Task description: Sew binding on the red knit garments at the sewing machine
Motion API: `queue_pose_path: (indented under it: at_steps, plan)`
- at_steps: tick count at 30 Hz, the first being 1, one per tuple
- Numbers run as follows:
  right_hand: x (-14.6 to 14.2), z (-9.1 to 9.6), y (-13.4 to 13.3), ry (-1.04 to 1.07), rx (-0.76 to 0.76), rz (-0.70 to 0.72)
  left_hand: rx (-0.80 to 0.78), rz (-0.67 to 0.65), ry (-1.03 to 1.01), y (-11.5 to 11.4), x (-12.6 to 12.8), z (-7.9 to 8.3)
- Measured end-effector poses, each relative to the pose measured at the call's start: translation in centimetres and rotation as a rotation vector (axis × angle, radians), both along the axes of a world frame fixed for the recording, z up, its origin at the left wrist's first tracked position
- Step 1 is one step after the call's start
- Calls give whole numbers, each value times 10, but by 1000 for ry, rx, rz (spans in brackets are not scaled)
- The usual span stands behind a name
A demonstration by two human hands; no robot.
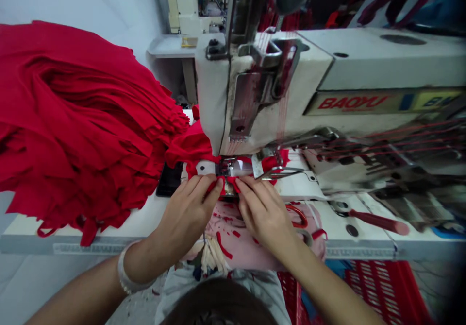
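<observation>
My left hand (189,213) lies just in front of the needle area of a white sewing machine (214,92), thumb and fingers pinched on red fabric. Opposite it, my right hand (267,215) presses its fingertips on the same red fabric (233,184), to the right of the presser foot (226,167). A narrow gap separates the two hands. Part of the fabric is hidden under my fingers. More red cloth (192,145) trails behind the foot on the left. Several red threads run down the machine head toward the needles.
A large heap of red fabric pieces (91,121) covers the left tabletop. Orange scissor handles (300,215) and a red-handled tool (378,221) lie on the right. Red scraps dot a pink cloth (233,252). A red plastic basket (407,286) stands below; another machine (185,4) stands behind.
</observation>
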State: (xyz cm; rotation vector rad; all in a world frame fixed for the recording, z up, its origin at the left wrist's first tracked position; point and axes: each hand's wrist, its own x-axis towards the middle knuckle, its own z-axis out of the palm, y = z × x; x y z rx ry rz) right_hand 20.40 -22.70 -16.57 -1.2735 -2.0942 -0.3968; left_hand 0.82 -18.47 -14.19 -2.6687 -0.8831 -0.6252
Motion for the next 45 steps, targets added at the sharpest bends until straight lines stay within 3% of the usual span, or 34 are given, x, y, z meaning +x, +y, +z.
queue_pose_path:
  at_steps: [3,7,20,30,38,45]
  plan:
    - [-11,3,1,55,-16,-28,3,11,2,-2,4,-1]
    - [-19,8,-1,-104,-15,-64,-30,22,4,-4,7,-1]
    - [-14,11,-3,-102,-45,-48,-43,-43,-38,0,3,-1]
    - [-17,13,6,-99,-43,-89,-36,-2,14,2,7,-2]
    - [-16,8,16,-57,-72,-79,-38,4,-23,7,9,-4]
    - [-13,6,19,204,-174,-22,-116,-94,-60,12,0,-3]
